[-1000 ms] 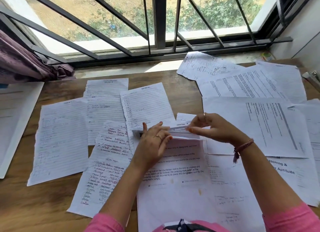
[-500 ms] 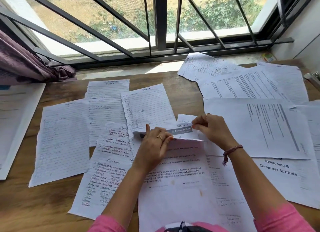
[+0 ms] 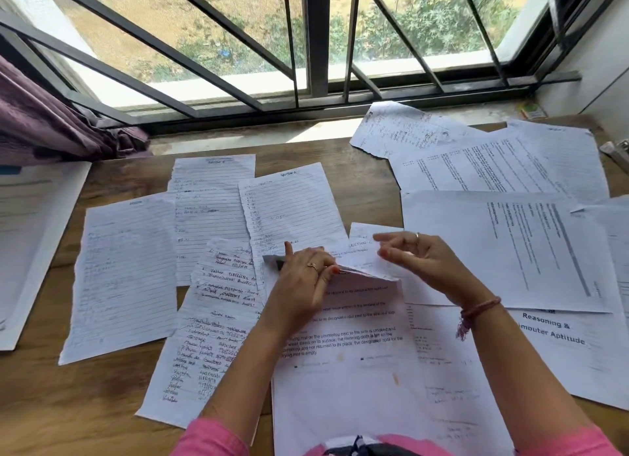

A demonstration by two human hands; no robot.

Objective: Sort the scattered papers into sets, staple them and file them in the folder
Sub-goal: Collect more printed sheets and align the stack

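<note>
Wooden table (image 3: 357, 169) under a barred window (image 3: 306, 47), purple curtain (image 3: 41, 115) at ten o'clock. Four handwritten lined sheets (image 3: 126, 275) spread from nine to eleven o'clock; at least five printed sheets (image 3: 510, 248) overlapping from one to four o'clock. One printed page (image 3: 343, 380) at six o'clock, top edge folded back. Left hand (image 3: 303, 278) pinching that fold, fingers curled on the paper. Right hand (image 3: 418, 261) just beside the fold at the right, fingers loosely spread, holding nothing. One ring on each hand, one thread bracelet (image 3: 476, 314) on the right wrist.
</note>
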